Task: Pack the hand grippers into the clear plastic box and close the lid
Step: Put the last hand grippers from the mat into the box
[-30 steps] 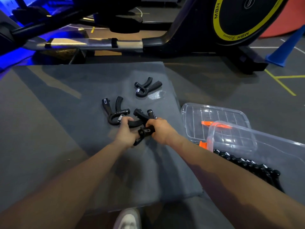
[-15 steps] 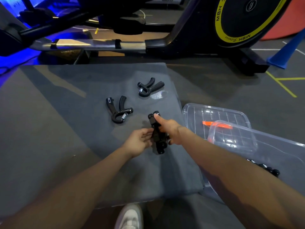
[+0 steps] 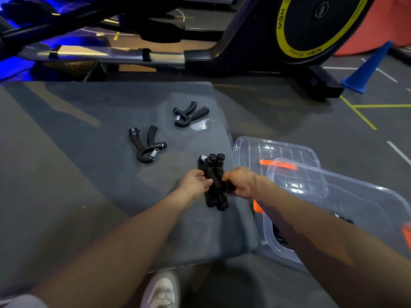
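Observation:
A bundle of black hand grippers (image 3: 214, 174) stands stacked together near the right edge of the grey mat (image 3: 89, 152). My left hand (image 3: 195, 183) grips the bundle from the left and my right hand (image 3: 241, 183) grips it from the right. Two more black hand grippers lie loose on the mat: one (image 3: 145, 144) to the left and one (image 3: 189, 114) farther back. The clear plastic box (image 3: 355, 207) sits on the floor at the right with black items inside, partly hidden by my right arm. Its clear lid (image 3: 275, 152) with an orange latch lies flat behind it.
A black exercise machine (image 3: 266, 47) with a yellow-ringed wheel stands behind the mat. A blue cone (image 3: 367, 67) sits at the back right. My white shoe (image 3: 162, 290) shows below the mat's front edge. Yellow and white lines mark the floor at right.
Both hands gathered grippers beside the left loose one, then drew them right and toward me as one upright bundle. My left hand has closed on the bundle.

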`<action>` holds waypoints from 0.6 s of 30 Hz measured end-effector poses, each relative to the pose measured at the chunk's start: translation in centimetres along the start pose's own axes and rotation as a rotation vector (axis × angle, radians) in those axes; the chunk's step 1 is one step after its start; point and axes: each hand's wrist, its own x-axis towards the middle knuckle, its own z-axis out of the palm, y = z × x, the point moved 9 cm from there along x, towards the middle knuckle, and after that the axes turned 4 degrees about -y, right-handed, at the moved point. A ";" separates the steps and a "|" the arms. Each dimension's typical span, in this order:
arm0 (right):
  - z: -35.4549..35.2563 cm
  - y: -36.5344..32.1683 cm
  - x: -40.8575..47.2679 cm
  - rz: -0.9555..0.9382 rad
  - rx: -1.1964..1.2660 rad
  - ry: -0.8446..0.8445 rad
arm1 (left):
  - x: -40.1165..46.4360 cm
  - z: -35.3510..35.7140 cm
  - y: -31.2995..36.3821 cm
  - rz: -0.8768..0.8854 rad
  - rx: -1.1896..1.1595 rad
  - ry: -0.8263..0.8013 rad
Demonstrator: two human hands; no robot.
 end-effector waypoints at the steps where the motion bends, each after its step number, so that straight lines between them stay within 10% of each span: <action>1: -0.2 0.0 0.1 -0.016 0.036 0.023 | 0.0 0.2 0.1 0.000 0.013 0.013; 12: 1.3 -0.6 0.8 -0.079 0.087 -0.056 | 0.2 0.7 -1.4 -0.078 -0.133 -0.012; 18: 2.4 -1.4 0.4 -0.077 -0.370 -0.075 | 0.0 0.9 -1.1 -0.104 -0.198 -0.057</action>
